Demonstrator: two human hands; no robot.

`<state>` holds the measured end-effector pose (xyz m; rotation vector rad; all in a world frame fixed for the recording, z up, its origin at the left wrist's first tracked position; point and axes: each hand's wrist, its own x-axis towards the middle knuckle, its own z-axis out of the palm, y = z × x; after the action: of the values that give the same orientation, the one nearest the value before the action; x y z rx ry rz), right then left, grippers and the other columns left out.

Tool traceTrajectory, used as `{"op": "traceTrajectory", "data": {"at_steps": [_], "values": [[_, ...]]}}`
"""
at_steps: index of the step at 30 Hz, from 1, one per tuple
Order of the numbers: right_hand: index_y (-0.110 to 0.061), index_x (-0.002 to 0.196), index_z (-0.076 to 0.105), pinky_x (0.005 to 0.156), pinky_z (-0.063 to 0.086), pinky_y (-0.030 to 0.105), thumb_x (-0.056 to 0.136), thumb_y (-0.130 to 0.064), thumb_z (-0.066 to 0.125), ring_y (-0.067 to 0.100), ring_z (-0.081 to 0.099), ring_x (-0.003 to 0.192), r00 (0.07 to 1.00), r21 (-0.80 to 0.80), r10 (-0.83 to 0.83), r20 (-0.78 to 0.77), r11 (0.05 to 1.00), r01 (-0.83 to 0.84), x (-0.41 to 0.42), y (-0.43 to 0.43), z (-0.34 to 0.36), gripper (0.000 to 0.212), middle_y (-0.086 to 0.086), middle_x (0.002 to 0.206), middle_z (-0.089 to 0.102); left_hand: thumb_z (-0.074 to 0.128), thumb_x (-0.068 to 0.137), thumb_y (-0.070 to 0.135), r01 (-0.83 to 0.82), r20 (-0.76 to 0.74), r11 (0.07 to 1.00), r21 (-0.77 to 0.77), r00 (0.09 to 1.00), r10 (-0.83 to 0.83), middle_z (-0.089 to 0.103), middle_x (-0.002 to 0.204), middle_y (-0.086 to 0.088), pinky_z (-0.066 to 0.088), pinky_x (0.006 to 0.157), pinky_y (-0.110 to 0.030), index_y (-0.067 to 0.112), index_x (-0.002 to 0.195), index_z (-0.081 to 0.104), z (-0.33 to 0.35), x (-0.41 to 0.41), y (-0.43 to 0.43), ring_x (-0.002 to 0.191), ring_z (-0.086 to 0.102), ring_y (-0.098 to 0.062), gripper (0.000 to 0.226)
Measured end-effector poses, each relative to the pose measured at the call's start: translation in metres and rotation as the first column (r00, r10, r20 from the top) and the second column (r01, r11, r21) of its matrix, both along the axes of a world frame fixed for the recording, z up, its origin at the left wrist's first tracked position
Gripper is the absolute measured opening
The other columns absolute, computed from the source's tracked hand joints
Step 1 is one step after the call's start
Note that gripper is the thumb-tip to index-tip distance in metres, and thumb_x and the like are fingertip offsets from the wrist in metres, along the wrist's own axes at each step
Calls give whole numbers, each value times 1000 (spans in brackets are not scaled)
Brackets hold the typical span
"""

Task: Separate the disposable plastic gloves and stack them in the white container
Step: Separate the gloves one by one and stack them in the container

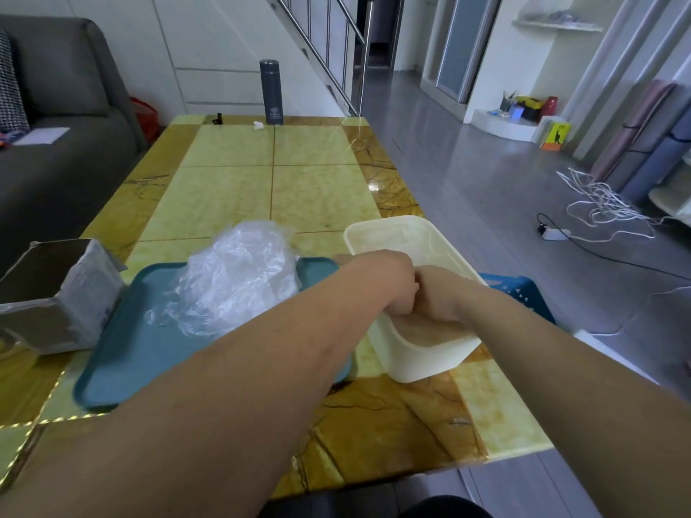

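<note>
Marble table [232, 188], white container [422, 364] long-axis away

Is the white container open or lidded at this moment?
Open. The container has no lid on it; its inside shows, and the left hand and right hand reach into it.

Dim indoor daylight, glare spot on glossy table [318, 188], soft shadows, wide-angle bend at edges, bg slightly soft

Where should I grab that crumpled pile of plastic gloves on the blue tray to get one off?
Pinch the thin flap lying flat at the near-left edge of the glove pile, coming low from your side over the tray. It looks single there; the heaped middle is tangled and would likely lift several.
</note>
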<state>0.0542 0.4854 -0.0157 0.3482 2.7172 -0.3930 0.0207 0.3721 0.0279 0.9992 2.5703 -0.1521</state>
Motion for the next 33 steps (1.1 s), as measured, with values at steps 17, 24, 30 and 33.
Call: {"op": "traceTrajectory", "data": {"at_steps": [17,24,30,33], "values": [[-19,131,66,97,33,14,101,-22,59,8,53,129,854,-538,-218,-472,839,-82,-6,-189,-31,31,-6,138,62,70,95,20,-470,104,607,641,837,538,28,170,-4,26,121,-36,24,129,66,-106,-1,-262,156,28,-25,34],[-21,131,67,109,25,17,98,-23,65,14,34,152,854,-478,-217,-473,877,-42,-16,-204,-80,33,1,161,42,61,95,32,-288,-3,805,519,941,338,61,145,-6,32,121,-39,15,128,70,-137,-20,-279,142,47,-32,38],[-15,119,76,101,53,33,91,-15,70,17,67,105,833,-447,-240,-498,895,-9,-26,-204,-85,28,0,118,74,66,88,34,-296,-59,826,479,928,367,71,101,-1,53,87,-41,19,100,76,-132,-30,-278,101,63,-26,22],[-16,116,78,97,54,29,93,-16,70,10,68,102,813,-530,-319,-486,848,16,-27,-209,-75,24,-6,112,75,63,82,63,-311,-60,792,526,915,400,65,99,5,53,85,-39,23,101,72,-128,-24,-278,100,59,-18,45]]}}
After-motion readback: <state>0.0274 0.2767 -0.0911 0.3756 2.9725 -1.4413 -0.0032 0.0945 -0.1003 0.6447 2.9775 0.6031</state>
